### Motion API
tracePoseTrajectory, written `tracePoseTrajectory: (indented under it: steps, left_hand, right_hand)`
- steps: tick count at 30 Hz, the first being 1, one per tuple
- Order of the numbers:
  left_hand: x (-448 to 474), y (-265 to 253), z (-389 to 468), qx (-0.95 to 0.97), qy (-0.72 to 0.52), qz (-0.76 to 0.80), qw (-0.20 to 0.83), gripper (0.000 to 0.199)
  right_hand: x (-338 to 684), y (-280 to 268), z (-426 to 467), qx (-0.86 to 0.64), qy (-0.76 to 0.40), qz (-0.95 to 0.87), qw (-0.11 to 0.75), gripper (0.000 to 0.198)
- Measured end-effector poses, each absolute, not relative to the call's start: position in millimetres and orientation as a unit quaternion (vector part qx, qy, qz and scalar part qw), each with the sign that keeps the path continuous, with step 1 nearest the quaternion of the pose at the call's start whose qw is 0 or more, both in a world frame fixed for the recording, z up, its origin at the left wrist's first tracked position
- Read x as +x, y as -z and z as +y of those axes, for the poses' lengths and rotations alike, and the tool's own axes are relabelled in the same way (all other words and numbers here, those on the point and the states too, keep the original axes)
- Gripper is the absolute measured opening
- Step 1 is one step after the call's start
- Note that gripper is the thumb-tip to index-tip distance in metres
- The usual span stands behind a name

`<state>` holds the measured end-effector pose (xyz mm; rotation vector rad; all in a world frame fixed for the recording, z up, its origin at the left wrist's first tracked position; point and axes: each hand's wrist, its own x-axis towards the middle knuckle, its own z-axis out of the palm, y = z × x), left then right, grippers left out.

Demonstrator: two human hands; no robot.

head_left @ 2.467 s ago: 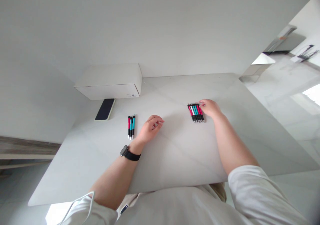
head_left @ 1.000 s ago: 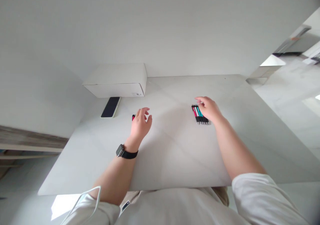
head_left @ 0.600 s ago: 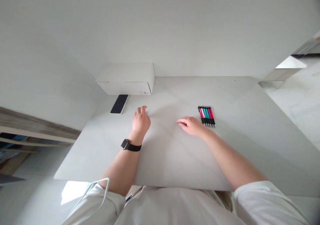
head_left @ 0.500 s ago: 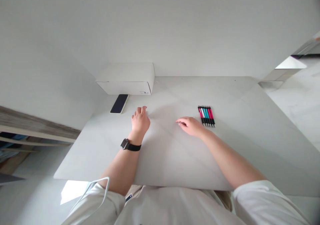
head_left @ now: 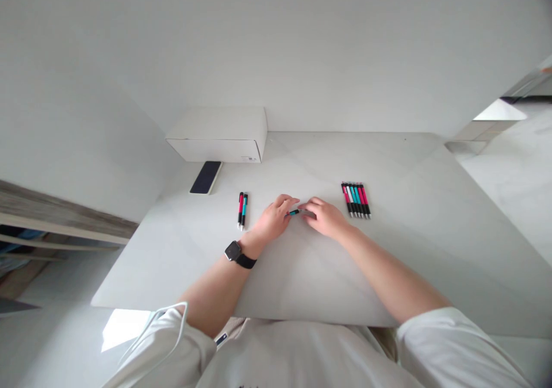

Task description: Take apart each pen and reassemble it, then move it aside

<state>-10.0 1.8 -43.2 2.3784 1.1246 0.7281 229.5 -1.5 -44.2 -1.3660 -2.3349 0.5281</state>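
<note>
Above the middle of the table, my left hand (head_left: 272, 221) is closed around a teal and black pen (head_left: 294, 212), most of which is hidden by the fingers. My right hand (head_left: 325, 219) meets it from the other side, its fingertips closed at the pen's end. A pink and black pen (head_left: 240, 211) and a teal and black pen (head_left: 244, 212) lie side by side, left of my left hand. To the right of my right hand, several pens (head_left: 356, 200) in pink, white and teal lie in a neat row.
A white box (head_left: 215, 149) stands against the wall at the back left of the white table (head_left: 302, 284). In front of it lies a dark-screened phone (head_left: 206, 177). A white cable (head_left: 185, 319) loops by my left sleeve.
My left hand has moved right and closed on a pen by my right hand. Two pens it was covering at the left now show on the table.
</note>
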Motion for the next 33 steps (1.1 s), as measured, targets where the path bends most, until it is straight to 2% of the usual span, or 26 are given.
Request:
tracePoseTrajectory:
  steps: [6, 12, 17, 22, 28, 33]
  left_hand:
    - [-6.7, 42.2, 1.8, 0.854, -0.268, 0.399, 0.199, 0.062]
    - [-16.2, 40.6, 5.5, 0.822, -0.284, 0.476, 0.132, 0.043]
    - [-16.7, 38.7, 7.8, 0.799, -0.288, 0.502, 0.160, 0.023]
    - [-17.1, 35.4, 9.8, 0.782, -0.315, 0.495, 0.212, 0.014]
    - [-16.3, 31.2, 8.9, 0.740, -0.378, 0.489, 0.266, 0.012]
    - [-15.8, 32.1, 9.1, 0.726, -0.392, 0.489, 0.283, 0.014]
  right_hand:
    - [219.2, 47.6, -2.2, -0.501, -0.150, -0.838, 0.158, 0.018]
    - [234.9, 49.7, 5.7, -0.534, -0.154, -0.799, 0.232, 0.016]
    - [239.6, 47.3, 8.8, -0.529, -0.209, -0.762, 0.310, 0.015]
    - [237.5, 41.7, 7.2, -0.534, -0.264, -0.714, 0.368, 0.019]
    - [241.3, 49.1, 9.9, -0.534, -0.382, -0.646, 0.389, 0.039]
    - [241.9, 53.5, 13.1, -0.516, -0.462, -0.615, 0.378, 0.036]
